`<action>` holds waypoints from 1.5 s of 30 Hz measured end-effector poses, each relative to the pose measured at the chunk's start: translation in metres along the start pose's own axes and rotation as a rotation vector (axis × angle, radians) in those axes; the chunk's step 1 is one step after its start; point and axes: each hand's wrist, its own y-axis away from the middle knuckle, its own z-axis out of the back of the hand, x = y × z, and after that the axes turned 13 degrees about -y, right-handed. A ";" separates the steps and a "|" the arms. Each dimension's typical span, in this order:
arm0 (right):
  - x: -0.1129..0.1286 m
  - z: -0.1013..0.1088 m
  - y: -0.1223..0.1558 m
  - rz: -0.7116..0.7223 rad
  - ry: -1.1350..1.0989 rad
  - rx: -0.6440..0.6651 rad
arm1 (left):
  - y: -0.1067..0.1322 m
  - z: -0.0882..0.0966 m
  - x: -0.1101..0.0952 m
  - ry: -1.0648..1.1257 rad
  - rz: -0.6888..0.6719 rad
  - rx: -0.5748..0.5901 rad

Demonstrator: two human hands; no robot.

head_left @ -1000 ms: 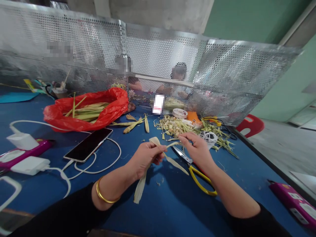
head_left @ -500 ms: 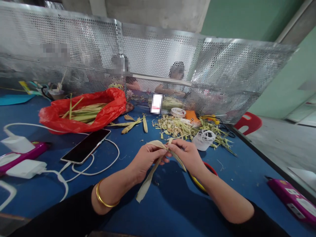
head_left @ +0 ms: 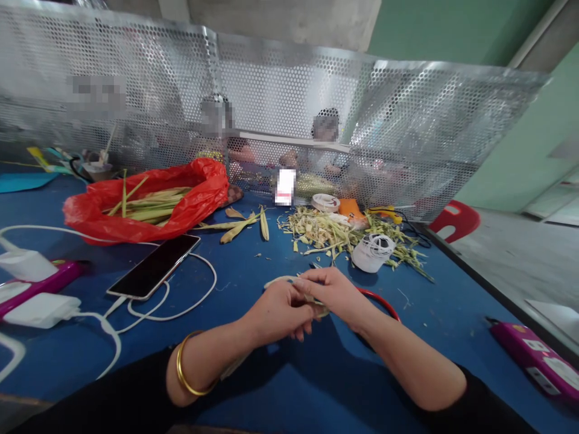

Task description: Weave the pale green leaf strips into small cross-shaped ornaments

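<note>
Here, pale strip between fingers

Hands, left and right, close together, fingers curled inward, forearms slanting toward each other.

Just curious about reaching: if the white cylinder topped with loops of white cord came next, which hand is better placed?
Probably the right hand: the white cylinder stands nearer it; the left hand is farther off. Both hold a pale plant strip.
</note>
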 end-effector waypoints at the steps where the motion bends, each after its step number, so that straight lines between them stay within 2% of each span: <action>1: 0.000 -0.002 0.001 -0.071 -0.135 0.003 | 0.000 -0.001 0.001 -0.017 0.008 0.011; 3: 0.001 -0.006 0.004 -0.075 -0.313 -0.044 | -0.002 -0.002 0.004 -0.029 0.044 0.031; 6: 0.006 -0.007 0.007 0.117 -0.273 -0.117 | -0.005 0.000 0.006 0.014 0.115 0.039; 10: 0.008 -0.009 0.011 0.561 0.166 -0.159 | -0.008 0.008 0.007 0.239 0.159 0.034; 13: 0.004 -0.012 0.013 0.869 0.595 -0.105 | -0.008 0.014 0.003 0.448 0.171 -0.029; 16: -0.002 -0.014 0.015 1.054 0.940 -0.017 | -0.007 0.017 -0.002 0.654 0.149 -0.068; 18: -0.004 -0.014 0.016 1.108 0.995 0.017 | -0.007 0.019 -0.003 0.711 0.130 -0.078; 20: -0.004 -0.013 0.017 1.066 0.837 -0.044 | -0.008 0.020 -0.001 0.684 0.126 -0.101; 23: 0.001 -0.008 0.016 0.891 0.458 -0.294 | -0.009 0.022 0.002 0.613 0.170 -0.136; 25: 0.005 -0.002 0.012 0.817 0.393 -0.416 | -0.009 0.022 0.003 0.596 0.195 -0.149; 26: 0.006 0.002 0.009 0.795 0.434 -0.427 | -0.009 0.022 0.002 0.579 0.196 -0.149; 27: 0.006 0.005 0.006 0.776 0.503 -0.392 | -0.009 0.023 0.001 0.550 0.187 -0.144; 29: 0.003 0.012 0.000 0.733 0.626 -0.235 | -0.008 0.025 -0.001 0.463 0.152 -0.121; 31: -0.001 0.016 -0.005 0.686 0.667 -0.104 | -0.008 0.028 -0.001 0.387 0.122 -0.113; 33: -0.003 0.016 -0.006 0.639 0.642 -0.080 | -0.009 0.033 -0.001 0.343 0.111 -0.118; 36: -0.003 0.014 -0.004 0.490 0.516 -0.153 | -0.010 0.039 0.001 0.227 0.093 -0.131; 37: -0.002 0.014 -0.004 0.422 0.455 -0.180 | -0.009 0.040 0.001 0.149 0.068 -0.200; 38: 0.000 0.014 -0.004 0.356 0.391 -0.210 | -0.008 0.040 0.000 0.048 0.028 -0.323; 41: 0.003 0.013 -0.004 0.277 0.242 -0.310 | -0.001 0.036 -0.004 -0.290 -0.155 -0.771; 42: 0.004 0.013 -0.004 0.293 0.222 -0.344 | 0.001 0.033 -0.006 -0.337 -0.201 -0.805; 43: 0.003 0.012 -0.004 0.322 0.217 -0.376 | 0.003 0.030 -0.007 -0.339 -0.224 -0.744; 45: 0.002 0.008 -0.002 0.408 0.257 -0.416 | 0.004 0.024 -0.007 -0.202 -0.181 -0.498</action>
